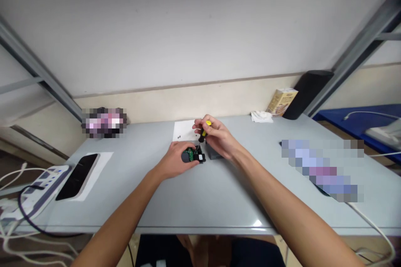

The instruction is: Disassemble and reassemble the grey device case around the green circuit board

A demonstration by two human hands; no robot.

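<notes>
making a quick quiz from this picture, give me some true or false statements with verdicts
1. The right hand holds a yellow-and-black screwdriver. True.
2. The left hand lies flat and holds nothing. False: it grips a small device with exposed green circuitry.
3. Small dark bits lie on the white sheet. True.
4. The carton stands at the left end of the desk. False: near the right end, beside a black cylinder.
5. A white tissue lies by the carton. True.

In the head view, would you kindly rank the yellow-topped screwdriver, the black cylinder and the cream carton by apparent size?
1. Black cylinder
2. Cream carton
3. Yellow-topped screwdriver
</notes>
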